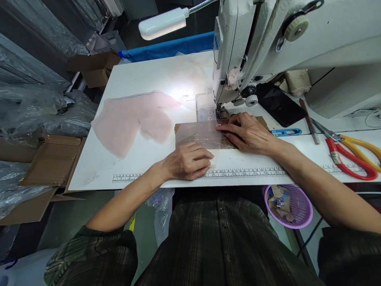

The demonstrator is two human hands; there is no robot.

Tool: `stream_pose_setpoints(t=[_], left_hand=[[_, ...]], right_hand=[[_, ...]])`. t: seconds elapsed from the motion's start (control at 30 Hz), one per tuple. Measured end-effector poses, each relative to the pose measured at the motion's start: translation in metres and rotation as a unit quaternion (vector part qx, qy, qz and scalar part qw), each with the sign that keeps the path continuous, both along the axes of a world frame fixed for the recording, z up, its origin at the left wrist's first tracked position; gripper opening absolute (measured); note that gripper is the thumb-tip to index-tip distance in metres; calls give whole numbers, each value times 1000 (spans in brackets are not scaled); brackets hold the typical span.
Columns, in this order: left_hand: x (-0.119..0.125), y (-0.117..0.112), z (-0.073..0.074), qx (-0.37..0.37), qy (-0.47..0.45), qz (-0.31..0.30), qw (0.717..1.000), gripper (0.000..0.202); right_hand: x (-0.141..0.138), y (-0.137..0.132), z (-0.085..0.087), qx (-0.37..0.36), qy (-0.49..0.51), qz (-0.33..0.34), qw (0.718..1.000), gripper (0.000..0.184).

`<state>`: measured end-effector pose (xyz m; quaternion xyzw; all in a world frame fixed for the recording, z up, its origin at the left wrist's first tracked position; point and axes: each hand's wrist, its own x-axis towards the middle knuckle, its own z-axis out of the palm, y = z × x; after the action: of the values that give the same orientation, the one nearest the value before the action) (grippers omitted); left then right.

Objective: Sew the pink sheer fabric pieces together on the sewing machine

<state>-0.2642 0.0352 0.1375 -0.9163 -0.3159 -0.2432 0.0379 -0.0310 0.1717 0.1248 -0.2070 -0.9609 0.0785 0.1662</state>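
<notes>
My left hand (190, 161) lies at the front of the white sewing table (143, 159), fingers curled and pressed together on a pale sheer piece of fabric (214, 155) that mostly hides under it. Just in front of the sewing machine's presser foot (220, 112), my right hand (247, 133) has its thumb and index finger brought together at the fabric's far end; the exact edge they pinch is too small to see. Between both hands is a brown card covered in clear film (196, 133). Flat on the left of the table is a larger pale pink sheer fabric piece (133, 119).
Right of the machine head (238, 47) lie a black phone (282, 104), a blue thread snipper (285, 132) and red-and-yellow-handled scissors (351, 155). A printed ruler (247, 173) runs along the front edge. Below hangs a purple basket (302, 206) with scraps. A lamp (163, 24) shines from above.
</notes>
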Motion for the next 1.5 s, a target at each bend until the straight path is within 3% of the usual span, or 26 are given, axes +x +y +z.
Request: stream_pose_setpoints(t=[0.23, 0.8, 1.5], left_hand=[[-3, 1, -2, 4, -24, 10, 1000, 8], [-2, 3, 1, 5, -14, -23, 1000, 3], [-1, 3, 4, 24, -22, -34, 999, 4]], right_hand=[[7, 4, 3, -70, 41, 38, 996, 40], [6, 5, 2, -92, 33, 22, 995, 40], [13, -2, 7, -73, 34, 83, 993, 36]])
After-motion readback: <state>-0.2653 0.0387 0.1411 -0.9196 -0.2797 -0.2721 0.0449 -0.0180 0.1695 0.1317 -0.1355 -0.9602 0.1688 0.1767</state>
